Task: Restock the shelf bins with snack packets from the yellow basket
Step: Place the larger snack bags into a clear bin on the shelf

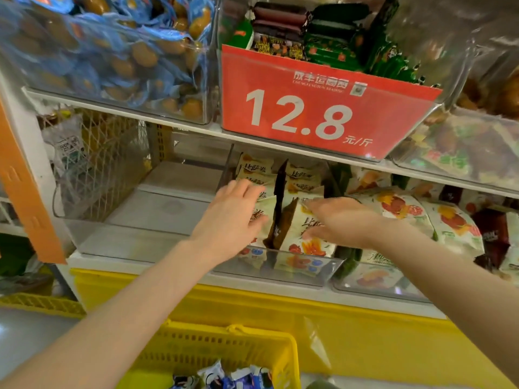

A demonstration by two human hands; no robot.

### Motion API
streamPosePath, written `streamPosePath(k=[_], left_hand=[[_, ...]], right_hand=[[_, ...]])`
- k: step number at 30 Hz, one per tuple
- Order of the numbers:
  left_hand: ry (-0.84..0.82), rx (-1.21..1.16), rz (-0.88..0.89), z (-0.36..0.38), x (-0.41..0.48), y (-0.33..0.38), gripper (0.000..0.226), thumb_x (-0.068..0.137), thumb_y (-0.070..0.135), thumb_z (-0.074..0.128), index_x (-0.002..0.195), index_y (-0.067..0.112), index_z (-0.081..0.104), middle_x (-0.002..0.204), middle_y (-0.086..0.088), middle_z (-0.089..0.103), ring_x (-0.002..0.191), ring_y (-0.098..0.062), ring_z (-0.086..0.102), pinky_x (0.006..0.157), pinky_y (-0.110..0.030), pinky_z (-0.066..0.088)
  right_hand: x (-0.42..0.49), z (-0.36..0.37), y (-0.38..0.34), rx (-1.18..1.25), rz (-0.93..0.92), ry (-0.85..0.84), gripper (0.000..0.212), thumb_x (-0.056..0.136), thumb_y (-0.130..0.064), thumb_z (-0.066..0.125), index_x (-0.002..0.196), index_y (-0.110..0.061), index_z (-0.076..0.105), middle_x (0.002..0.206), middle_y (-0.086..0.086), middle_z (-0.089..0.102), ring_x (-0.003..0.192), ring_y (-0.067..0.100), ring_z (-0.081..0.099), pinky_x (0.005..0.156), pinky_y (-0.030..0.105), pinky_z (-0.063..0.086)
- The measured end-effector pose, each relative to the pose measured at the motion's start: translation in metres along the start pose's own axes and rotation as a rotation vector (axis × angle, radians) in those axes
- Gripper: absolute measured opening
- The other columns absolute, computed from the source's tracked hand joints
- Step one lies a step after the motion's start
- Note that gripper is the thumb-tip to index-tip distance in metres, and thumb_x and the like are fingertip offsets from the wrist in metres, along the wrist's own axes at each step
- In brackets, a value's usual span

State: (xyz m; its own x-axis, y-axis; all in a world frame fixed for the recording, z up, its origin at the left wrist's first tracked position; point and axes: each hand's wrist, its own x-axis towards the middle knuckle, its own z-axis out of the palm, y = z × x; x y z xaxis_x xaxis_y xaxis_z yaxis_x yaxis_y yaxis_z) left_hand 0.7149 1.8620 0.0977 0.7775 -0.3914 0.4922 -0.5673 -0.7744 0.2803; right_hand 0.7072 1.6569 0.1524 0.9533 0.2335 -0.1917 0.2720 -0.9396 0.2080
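Both my hands reach into a clear plastic shelf bin [309, 272] on the lower shelf. It holds cream-coloured snack packets [306, 245] with red and orange print, split by a dark upright divider [279, 203]. My left hand [233, 217] rests flat on the packets left of the divider, fingers spread. My right hand [337, 220] lies flat on the packets right of it, fingers pointing left. Neither hand visibly grips a packet. The yellow basket [224, 349] stands below at the bottom edge, with blue-and-white packets [224, 380] inside.
A clear bin [157, 217] to the left holds nothing visible. To the right is a bin of fruit-print packets [449, 223]. Above are a bin of blue-wrapped snacks [112, 51] and a red 12.8 price sign [309, 108]. An orange post [22, 186] stands at left.
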Motion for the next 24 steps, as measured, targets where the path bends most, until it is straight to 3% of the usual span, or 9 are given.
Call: streamPosePath(k=[2,5,7,9,11,14,20,24], left_hand=[[-0.043,-0.24,0.026,0.005,-0.001,0.021,0.063,0.086,0.046,0.055,0.141,0.028,0.029,0.142,0.009,0.035,0.125,0.0,0.031,0.101,-0.02,0.022],[-0.169,-0.38,0.055,0.014,0.002,0.041,0.064,0.087,0.051,0.052,0.142,0.03,0.027,0.146,0.015,0.026,0.125,0.003,0.03,0.102,-0.018,0.022],[-0.128,-0.398,0.028,0.018,0.006,0.042,0.055,0.088,0.045,0.052,0.137,0.026,0.037,0.14,0.014,0.034,0.123,-0.001,0.035,0.105,-0.02,0.026],[-0.071,-0.392,0.006,0.02,0.01,0.04,0.046,0.088,0.041,0.055,0.13,0.025,0.045,0.13,0.012,0.041,0.12,-0.003,0.038,0.103,-0.021,0.027],[-0.056,-0.387,-0.004,0.023,0.011,0.038,0.04,0.087,0.041,0.056,0.122,0.025,0.049,0.122,0.014,0.042,0.115,-0.002,0.04,0.097,-0.018,0.028],[-0.073,-0.398,0.001,0.024,0.01,0.035,0.031,0.087,0.041,0.056,0.114,0.027,0.05,0.115,0.019,0.043,0.107,0.001,0.044,0.089,-0.015,0.031],[-0.089,-0.4,0.008,0.025,0.009,0.033,0.032,0.085,0.044,0.058,0.113,0.03,0.053,0.112,0.019,0.047,0.107,0.0,0.044,0.09,-0.016,0.033],[-0.109,-0.344,0.031,0.027,0.01,0.033,0.039,0.083,0.047,0.058,0.118,0.03,0.054,0.105,0.023,0.039,0.105,0.001,0.039,0.09,-0.016,0.029]], right_hand=[[0.002,0.007,-0.006,-0.017,-0.065,0.044,0.07,0.092,-0.047,0.049,0.148,-0.016,0.02,0.15,0.004,0.034,0.135,0.021,0.036,0.107,0.031,0.032],[-0.003,0.003,0.008,0.286,-0.088,-0.035,0.068,0.089,-0.051,0.05,0.146,-0.024,0.027,0.146,-0.008,0.039,0.128,0.007,0.043,0.102,0.021,0.034],[-0.01,-0.005,0.02,0.624,-0.083,-0.085,0.056,0.083,-0.059,0.047,0.133,-0.035,0.045,0.126,-0.024,0.049,0.109,-0.016,0.048,0.094,0.009,0.039],[-0.007,-0.005,0.033,0.745,-0.011,0.031,0.038,0.085,-0.053,0.045,0.119,-0.038,0.056,0.11,-0.027,0.054,0.101,-0.012,0.052,0.088,0.013,0.041],[0.006,0.001,0.043,0.608,0.051,0.163,0.033,0.094,-0.038,0.047,0.122,-0.026,0.059,0.112,-0.016,0.059,0.103,0.002,0.052,0.089,0.019,0.037],[0.029,0.008,0.047,0.506,-0.014,0.103,0.031,0.094,-0.028,0.053,0.121,-0.017,0.061,0.122,-0.003,0.062,0.108,0.009,0.054,0.092,0.019,0.037],[0.064,0.016,0.049,0.336,-0.017,-0.008,0.022,0.088,-0.025,0.064,0.108,-0.021,0.069,0.109,-0.005,0.068,0.098,0.009,0.061,0.076,0.015,0.042],[0.07,0.02,0.052,0.331,-0.008,-0.003,0.021,0.086,-0.03,0.064,0.106,-0.023,0.069,0.107,-0.007,0.068,0.095,0.007,0.059,0.079,0.019,0.04]])
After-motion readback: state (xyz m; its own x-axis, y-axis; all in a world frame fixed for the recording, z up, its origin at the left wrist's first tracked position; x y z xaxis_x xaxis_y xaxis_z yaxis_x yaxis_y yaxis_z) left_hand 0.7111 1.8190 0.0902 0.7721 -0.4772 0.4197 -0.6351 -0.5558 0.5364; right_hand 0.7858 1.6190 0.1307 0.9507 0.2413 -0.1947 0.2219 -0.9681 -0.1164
